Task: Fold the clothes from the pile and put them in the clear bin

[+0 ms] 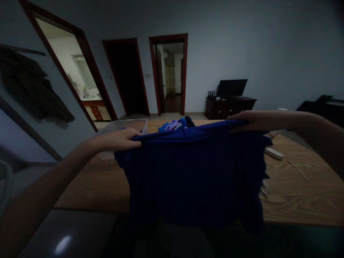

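The person holds a dark blue garment (pixel 193 175) with both hands, spread in front of the body and hanging down over the near edge of the wooden table (pixel 295 200). The left arm enters from the lower left corner and goes up diagonally, so the forearm is sloping, and the left hand (pixel 125 139) is turned with its fingers toward the right. This hand is closed on the upper left corner of the cloth, pinching it between the thumb and the fingers. The right arm comes from the right edge, rises, and then the part nearest to the hand lies almost level. The right hand (pixel 247 120) points its fingers to the left and grips the upper edge of the cloth near its right end, with the thumb below; it is a little higher in the view than the left one. The two hands are well apart, and the upper edge between them is stretched, sloping slightly up to the right. Just behind the left hand stands a clear plastic bin (pixel 120 124), partly covered by it. Beyond the garment, a small pile of clothes (pixel 174 124) lies on the table.
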